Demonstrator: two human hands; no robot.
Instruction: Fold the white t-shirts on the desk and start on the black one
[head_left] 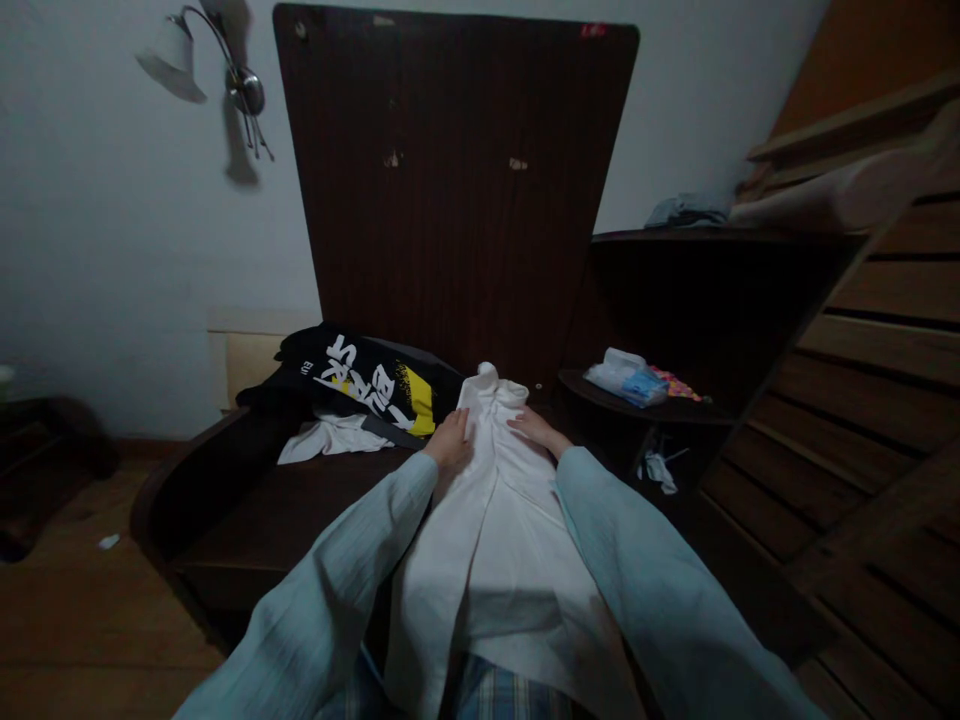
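A white garment lies spread lengthwise on a dark wooden surface in front of me, its far end bunched up near the headboard. My left hand rests flat on the garment's upper left part, fingers stretched out. My right hand lies flat on its upper right part, fingers extended toward the bunched collar. Both arms wear pale blue sleeves.
A black garment with white and yellow print lies to the left, with another white cloth under it. A tall dark headboard stands behind. A small shelf with packets is at the right, wooden slats further right, a wall lamp upper left.
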